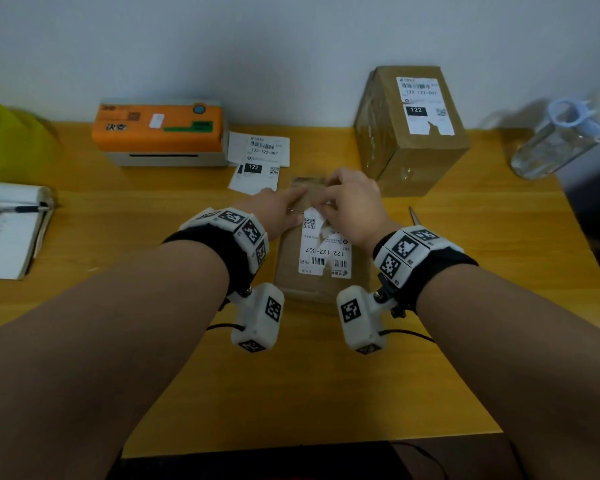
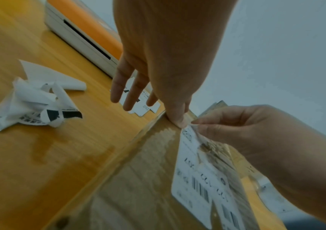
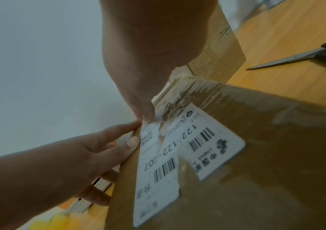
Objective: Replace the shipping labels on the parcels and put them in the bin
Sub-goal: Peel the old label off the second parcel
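A small brown parcel lies at the table's middle, with a torn white label on its top. My right hand pinches the lifted far end of that label between thumb and finger. My left hand presses on the parcel's far left edge with straight fingers; the others hang beside the box. A larger taped parcel with its own label stands at the back right. Fresh printed labels lie beside the orange label printer.
Crumpled peeled label scraps lie on the table left of the parcel. Scissors lie to its right. A clear water bottle is at the far right, an open notebook with a pen at the left edge.
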`<act>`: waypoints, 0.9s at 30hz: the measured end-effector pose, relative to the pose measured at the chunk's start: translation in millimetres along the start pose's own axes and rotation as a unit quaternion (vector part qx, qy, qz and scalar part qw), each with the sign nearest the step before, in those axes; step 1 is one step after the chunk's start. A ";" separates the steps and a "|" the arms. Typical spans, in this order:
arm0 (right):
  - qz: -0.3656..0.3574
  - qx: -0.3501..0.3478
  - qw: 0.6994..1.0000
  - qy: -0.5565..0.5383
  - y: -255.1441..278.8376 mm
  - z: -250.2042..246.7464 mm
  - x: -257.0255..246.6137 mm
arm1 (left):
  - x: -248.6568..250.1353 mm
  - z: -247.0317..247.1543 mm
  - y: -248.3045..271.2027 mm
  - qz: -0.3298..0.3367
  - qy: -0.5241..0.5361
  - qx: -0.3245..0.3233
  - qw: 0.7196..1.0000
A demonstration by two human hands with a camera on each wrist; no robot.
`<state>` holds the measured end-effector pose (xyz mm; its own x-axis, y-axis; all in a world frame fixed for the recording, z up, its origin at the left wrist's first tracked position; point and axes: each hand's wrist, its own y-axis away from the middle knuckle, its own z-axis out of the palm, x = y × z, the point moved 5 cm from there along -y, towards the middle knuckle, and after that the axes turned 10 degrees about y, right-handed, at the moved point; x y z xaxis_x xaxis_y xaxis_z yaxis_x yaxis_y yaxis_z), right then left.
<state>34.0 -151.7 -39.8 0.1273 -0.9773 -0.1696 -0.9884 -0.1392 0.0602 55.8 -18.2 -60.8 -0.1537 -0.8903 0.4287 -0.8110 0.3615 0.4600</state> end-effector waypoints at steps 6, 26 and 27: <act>-0.010 -0.007 1.000 0.021 8.7 -6.0 2.9 | 1.4 4.0 1.7 0.002 0.015 0.007 1.000; 0.009 -0.075 0.994 -0.084 28.0 -5.5 7.2 | 6.5 -12.0 16.7 0.064 -0.134 -0.048 0.988; 0.002 -0.084 0.994 -0.070 26.0 -2.7 5.5 | 6.0 -8.9 18.9 0.079 -0.147 -0.058 0.984</act>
<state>9.2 -161.1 -36.5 0.0999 -0.9474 -0.3041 -0.9596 -0.1725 0.2222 44.5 -14.3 -42.7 -0.4430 -0.8561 0.2661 -0.6966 0.5156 0.4989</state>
